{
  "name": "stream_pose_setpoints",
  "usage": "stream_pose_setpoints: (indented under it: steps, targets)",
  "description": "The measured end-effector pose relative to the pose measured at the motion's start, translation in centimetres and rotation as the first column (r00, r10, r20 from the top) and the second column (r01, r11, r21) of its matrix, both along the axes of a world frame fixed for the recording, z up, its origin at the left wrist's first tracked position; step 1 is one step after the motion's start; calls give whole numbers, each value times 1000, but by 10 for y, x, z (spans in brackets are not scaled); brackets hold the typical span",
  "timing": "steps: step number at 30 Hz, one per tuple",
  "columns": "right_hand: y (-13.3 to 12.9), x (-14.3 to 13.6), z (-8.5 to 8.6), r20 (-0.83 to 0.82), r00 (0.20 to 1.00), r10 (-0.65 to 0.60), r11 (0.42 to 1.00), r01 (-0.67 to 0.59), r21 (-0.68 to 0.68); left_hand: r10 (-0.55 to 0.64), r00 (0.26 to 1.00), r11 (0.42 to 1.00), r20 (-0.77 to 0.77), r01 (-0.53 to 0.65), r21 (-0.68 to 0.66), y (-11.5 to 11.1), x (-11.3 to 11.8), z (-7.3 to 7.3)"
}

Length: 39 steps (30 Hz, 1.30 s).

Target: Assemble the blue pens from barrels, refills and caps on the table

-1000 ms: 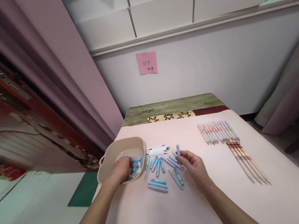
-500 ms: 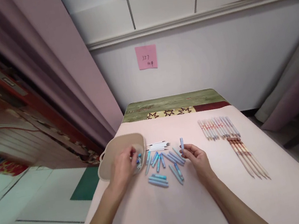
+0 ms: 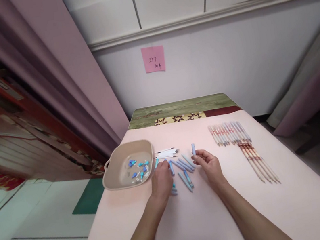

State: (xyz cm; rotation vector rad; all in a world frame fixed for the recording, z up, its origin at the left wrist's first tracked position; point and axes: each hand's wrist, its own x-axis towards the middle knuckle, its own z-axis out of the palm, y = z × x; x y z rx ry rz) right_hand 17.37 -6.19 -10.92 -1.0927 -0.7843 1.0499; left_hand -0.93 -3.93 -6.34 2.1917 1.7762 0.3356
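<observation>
My right hand [image 3: 210, 167] pinches a short light-blue pen barrel piece [image 3: 193, 149] upright between thumb and fingertips. Over the left part of the loose blue pen parts [image 3: 186, 164], my left hand [image 3: 161, 180] reaches down with its fingers drawn together; its palm hides what is in them. Several blue and teal barrel pieces lie between the two hands, and some are covered by the left one. Behind them is a small stack of white pen refills [image 3: 167, 153]. To the left stands a beige basin [image 3: 115, 168] with small blue and teal parts [image 3: 142, 175] and clear bits inside.
On the right of the pink-covered table [image 3: 202, 227] lies a row of pale assembled pens [image 3: 229, 133], with several brown-and-cream pens [image 3: 259, 162] in front of it. A pink note [image 3: 154, 59] is stuck to the wall. A curtain and red door border the left side.
My left hand has come out of the basin and moved right, onto the loose pen parts. My right hand still holds the barrel piece up in nearly the same place.
</observation>
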Motion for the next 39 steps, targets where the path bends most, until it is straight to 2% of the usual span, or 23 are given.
stream_pose_setpoints:
  steps: [5, 10, 12, 14, 16, 19, 22, 23, 25, 28, 31, 33, 35, 37, 39]
  targets:
    - [2, 2, -2, -29, 999, -19, 1000, 19, -5, -52, 999, 999, 12, 52, -2, 5, 6, -9]
    - [2, 0, 1, -17, 1000, -10, 1000, 10, -1, -40, 998, 999, 49, 39, 29, 2, -5, -8]
    - [2, 0, 2, -13, 1000, -3, 1000, 3, 11, -41, 992, 997, 122, 32, 75, -1, -7, -6]
    - [3, 0, 2, -14, 1000, 17, 999, -17, 30, -60, 961, 995, 269, 35, 96, -2, -4, -3]
    - [4, -1, 2, -13, 998, 58, 997, -57, 51, -57, 873, 998, 485, 41, 44, -1, 5, 1]
    - [3, -4, 1, -11, 995, 104, 992, -103, 66, 53, 622, 989, 781, 76, -128, 3, 22, 7]
    - [0, -11, 1, 11, 991, 134, 989, -135, 57, 177, 400, 960, 899, 132, -248, 4, 33, 9]
    - [-1, -13, 1, 26, 988, 151, 987, -152, 54, 198, 358, 954, 913, 142, -262, 2, 34, 8]
    - [-3, -19, 1, 63, 979, 191, 979, -195, 54, 213, 325, 953, 921, 138, -269, -3, 32, 4]
    - [-6, -24, 1, 153, 962, 225, 971, -235, 49, 209, 356, 967, 911, 63, -247, -16, 19, 0]
    - [-7, -22, 1, 233, 956, 178, 981, -192, 39, 178, 429, 984, 885, -74, -162, -24, 0, 4]
    - [-6, -17, 0, 246, 961, 123, 990, -137, 40, 156, 490, 982, 858, -170, -81, -23, -12, 16]
    - [-4, -11, -1, 232, 970, 79, 994, -93, 51, 120, 594, 970, 795, -242, 34, -15, -22, 35]
    - [-1, -6, -2, 199, 979, 49, 996, -62, 62, 57, 730, 950, 681, -249, 187, -3, -28, 55]
    - [0, -3, -2, 147, 989, 35, 996, -46, 72, -3, 814, 926, 580, -216, 309, 10, -29, 73]
